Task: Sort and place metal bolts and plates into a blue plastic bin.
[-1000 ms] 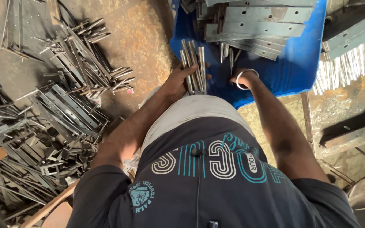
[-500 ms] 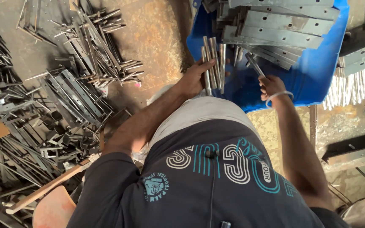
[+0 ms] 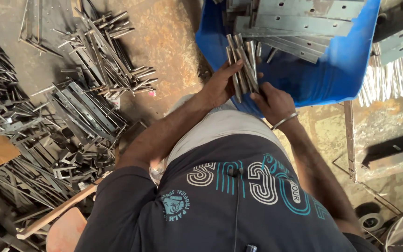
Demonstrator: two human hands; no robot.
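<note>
A: What does the left hand [image 3: 218,86] hold?

B: A bunch of thin metal strips [image 3: 242,65]. Its fingers are wrapped tight around them, over the edge of the blue tub [image 3: 346,70].

A: And the right hand [image 3: 274,103]?

B: It pinches the bottom of the same bunch, right beside the left hand.

A: What is in the tub?

B: Long flat metal plates [image 3: 299,21]. Heaps of metal pieces [image 3: 71,107] lie on the floor to the left.

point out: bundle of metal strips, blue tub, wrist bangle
bundle of metal strips [image 3: 242,63], head view, middle of the strips above the left hand's fingers.
blue tub [image 3: 346,65], head view, bare inner wall on the right.
wrist bangle [image 3: 284,120], head view, the ring's visible arc.
</note>
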